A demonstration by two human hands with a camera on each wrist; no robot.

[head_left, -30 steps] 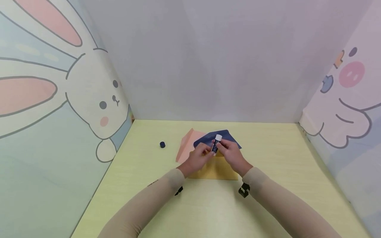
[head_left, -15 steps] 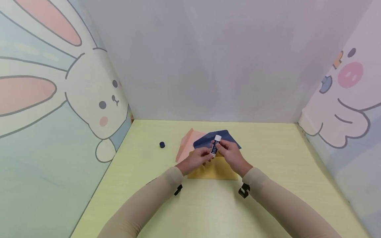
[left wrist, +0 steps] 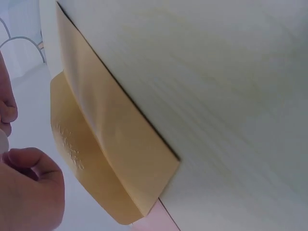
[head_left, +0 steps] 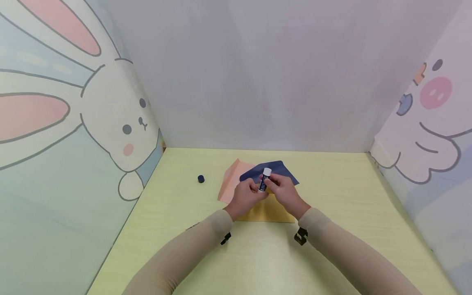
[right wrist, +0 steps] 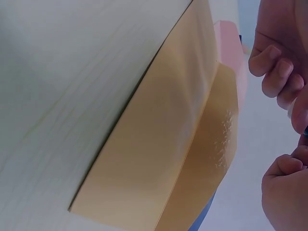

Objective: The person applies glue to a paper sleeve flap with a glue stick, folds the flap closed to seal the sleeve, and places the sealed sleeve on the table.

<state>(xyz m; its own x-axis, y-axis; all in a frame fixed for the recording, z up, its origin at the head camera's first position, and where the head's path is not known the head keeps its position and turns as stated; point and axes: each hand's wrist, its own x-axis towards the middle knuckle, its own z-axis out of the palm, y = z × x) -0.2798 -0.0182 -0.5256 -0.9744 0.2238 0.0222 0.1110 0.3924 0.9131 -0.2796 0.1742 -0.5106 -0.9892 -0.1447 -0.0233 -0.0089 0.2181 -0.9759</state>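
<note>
Above the envelopes, my right hand (head_left: 287, 192) holds the barrel of a glue stick (head_left: 263, 182), a dark-labelled tube with a white upper end. The thumb and fingers of my left hand (head_left: 245, 196) pinch the tube's lower end. Below both hands lies a yellow envelope (head_left: 274, 211) with its flap unfolded. White glue-like streaks (left wrist: 71, 150) mark that flap, also seen in the right wrist view. Both wrist views cut off most of the tube, though each hand (left wrist: 33, 192) shows in part.
A pink envelope (head_left: 229, 182) and a navy envelope (head_left: 284, 169) lie behind the yellow one, partly overlapped. The small dark cap (head_left: 200, 179) stands on the pale table (head_left: 177, 205) to the left. Walls with cartoon animals (head_left: 107, 110) enclose the table's sides and back.
Both hands have shifted slightly left with the glue stick. My left hand's fingers loosened and stretched under the tube half a second ago, and now curl at its lower end again.
</note>
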